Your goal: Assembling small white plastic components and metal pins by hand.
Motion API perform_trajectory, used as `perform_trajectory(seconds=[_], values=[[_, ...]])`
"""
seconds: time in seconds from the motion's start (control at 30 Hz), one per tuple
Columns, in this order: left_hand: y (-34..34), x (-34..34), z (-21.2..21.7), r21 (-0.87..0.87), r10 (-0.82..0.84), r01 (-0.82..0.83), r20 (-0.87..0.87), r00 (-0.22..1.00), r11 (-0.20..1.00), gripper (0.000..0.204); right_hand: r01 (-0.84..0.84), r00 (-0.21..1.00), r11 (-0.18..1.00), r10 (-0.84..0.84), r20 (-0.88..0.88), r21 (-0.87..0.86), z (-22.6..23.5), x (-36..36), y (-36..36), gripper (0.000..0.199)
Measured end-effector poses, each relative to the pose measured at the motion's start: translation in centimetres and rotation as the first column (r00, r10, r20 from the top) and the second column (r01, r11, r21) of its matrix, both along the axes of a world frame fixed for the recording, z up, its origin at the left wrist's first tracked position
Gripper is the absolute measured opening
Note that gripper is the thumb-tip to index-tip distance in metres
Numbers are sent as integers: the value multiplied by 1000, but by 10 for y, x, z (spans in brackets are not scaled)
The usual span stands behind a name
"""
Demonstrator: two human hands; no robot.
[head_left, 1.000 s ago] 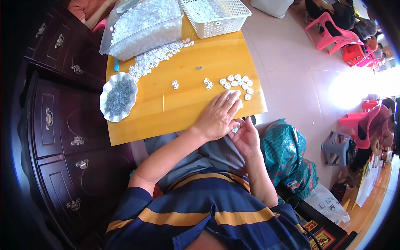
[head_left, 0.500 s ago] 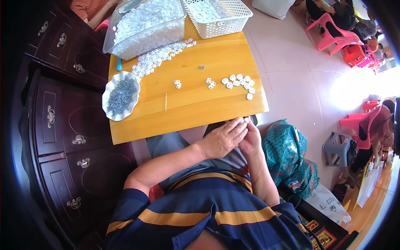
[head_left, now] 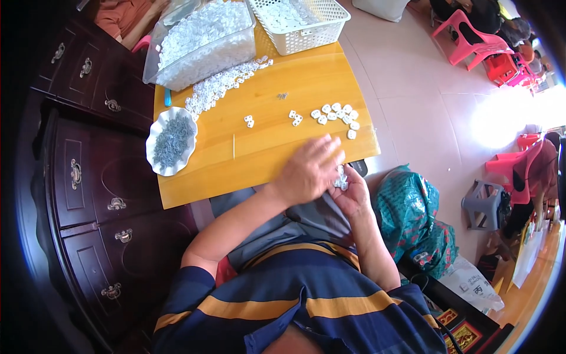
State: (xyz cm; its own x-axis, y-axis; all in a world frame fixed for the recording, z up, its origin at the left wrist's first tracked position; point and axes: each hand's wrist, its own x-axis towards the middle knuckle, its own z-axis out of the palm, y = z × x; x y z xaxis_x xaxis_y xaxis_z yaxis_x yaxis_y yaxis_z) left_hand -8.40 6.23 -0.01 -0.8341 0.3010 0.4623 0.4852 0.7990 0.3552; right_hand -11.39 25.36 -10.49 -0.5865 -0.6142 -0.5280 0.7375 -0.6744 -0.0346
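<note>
We've got both hands working right at the near edge of a yellow-brown wooden table (head_left: 203, 177). Our right hand (head_left: 355, 196) is palm up just past that edge, fingers curled in a cup around a little bunch of small white plastic pieces (head_left: 340, 178). Our left hand (head_left: 310, 168) is palm down beside it, fingers stretched out over the tabletop and a bit blurred; we can't tell if anything's tucked underneath.

Further in on the table, near our left fingers, there's a loose group of rounded white tiles with dark marks (head_left: 339, 112). To the left of those sit two tiny clusters of square white beads, one here (head_left: 296, 118) and one further left (head_left: 249, 121), plus a thin pale stick (head_left: 234, 146) lying below.

Over on the left side we have a scalloped white bowl (head_left: 152, 141) full of grey-blue slim bits (head_left: 173, 141). Behind it, a spilled heap of white beads (head_left: 215, 87) runs along a clear plastic bin (head_left: 206, 64), with a white perforated plastic basket (head_left: 312, 39) right next to that.
</note>
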Motion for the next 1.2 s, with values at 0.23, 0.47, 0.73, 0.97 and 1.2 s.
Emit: perform_trajectory(seconds=[0.23, 0.47, 0.73, 0.97, 1.2], values=[[-22, -30, -13, -264, 246, -199, 158, 956, 944, 63, -23, 999, 995, 26, -26, 101, 8, 0, -5, 28], [19, 21, -10, -148, 67, -35, 220, 973, 988, 64, 54, 997, 994, -49, -54, 92, 13, 2, -13, 33], [34, 51, -22, 72, -96, 85, 156, 983, 994, 54, 13, 999, 995, -9, 36, -101, 9, 7, 5, 29], [-12, 72, -24, 187, -23, 4, 99, 995, 982, 35, 111, 985, 988, -124, 118, 111, 41, 25, 35, 29], [-16, 95, -28, 250, -12, 3, 37, 999, 968, 30, 163, 974, 987, -164, -156, -19, 139, -85, -44, 33]])
